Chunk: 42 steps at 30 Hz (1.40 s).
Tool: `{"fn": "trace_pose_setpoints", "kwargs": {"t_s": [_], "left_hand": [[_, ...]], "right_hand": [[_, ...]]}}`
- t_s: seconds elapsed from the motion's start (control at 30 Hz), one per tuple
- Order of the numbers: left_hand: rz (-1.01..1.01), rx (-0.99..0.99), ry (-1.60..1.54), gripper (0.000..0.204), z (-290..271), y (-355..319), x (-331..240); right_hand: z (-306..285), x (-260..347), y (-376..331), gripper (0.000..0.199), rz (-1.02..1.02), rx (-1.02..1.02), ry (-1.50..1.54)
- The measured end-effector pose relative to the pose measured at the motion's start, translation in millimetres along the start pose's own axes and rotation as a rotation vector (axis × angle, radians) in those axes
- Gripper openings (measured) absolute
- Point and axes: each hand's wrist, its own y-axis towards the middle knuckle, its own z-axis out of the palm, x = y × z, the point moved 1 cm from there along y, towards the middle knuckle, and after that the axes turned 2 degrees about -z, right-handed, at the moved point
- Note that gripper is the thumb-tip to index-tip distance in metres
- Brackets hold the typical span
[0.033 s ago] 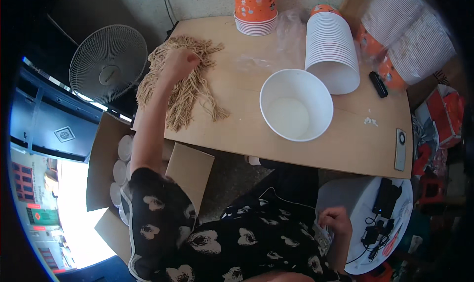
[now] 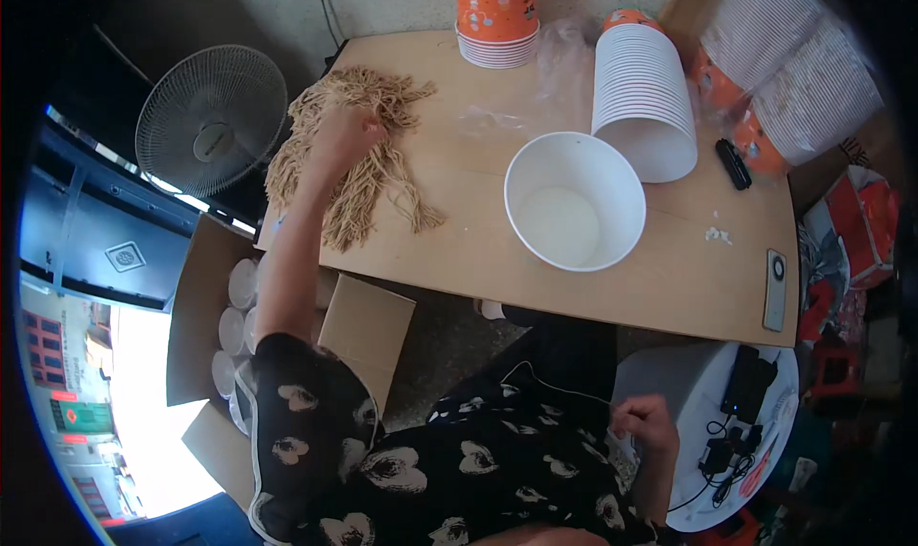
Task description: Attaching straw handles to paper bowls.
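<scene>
A heap of tan, noodle-like strands [image 2: 356,207] lies spread over the left end of the table. My left hand [image 2: 346,137] is on top of this heap, fingers curled in; whatever is inside them is hidden. Down by my right side, my right hand [image 2: 646,423] hangs in a loose fist near a round white stool, and nothing shows in it. A large white paper bucket [image 2: 612,202], with its mouth facing up, stands right of the heap. Some pale material covers its bottom.
Nested white buckets [image 2: 643,87] lie behind the bucket, near an orange stack [image 2: 497,20] and clear plastic [image 2: 564,68]. A fan [image 2: 210,116] stands left; a carton [image 2: 206,259] with clear lidded tubs is below. Right are a phone [image 2: 775,290], a black object [image 2: 732,164] and the stool [image 2: 688,383].
My left hand has shifted slightly down the heap, and its fingers look lower among the strands. My right hand has barely moved.
</scene>
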Motion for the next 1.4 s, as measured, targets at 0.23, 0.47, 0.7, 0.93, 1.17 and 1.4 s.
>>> {"fn": "trace_pose_setpoints", "kwargs": {"t_s": [0.23,0.47,0.7,0.93,1.17,1.4], "left_hand": [[-0.232,0.225,-0.669,0.016,-56,-166,-152],[0.148,0.526,-1.242,0.033,-15,-232,-241],[0.087,0.647,-1.28,0.026,-2,-240,-251],[0.399,0.391,-1.006,0.028,2,-246,-257],[0.413,0.273,-0.862,0.012,9,-245,-267],[-0.399,0.548,-1.607,0.016,31,-246,-271]], "right_hand": [[66,39,71,0.017,-0.011,0.276,0.033],[94,59,79,0.023,0.026,0.47,-0.085],[78,55,75,0.025,-0.02,0.353,-0.208],[74,48,70,0.026,0.002,0.362,-0.267],[77,49,72,0.03,0.043,0.255,-0.196],[75,46,78,0.023,-0.419,-0.362,0.097]]}}
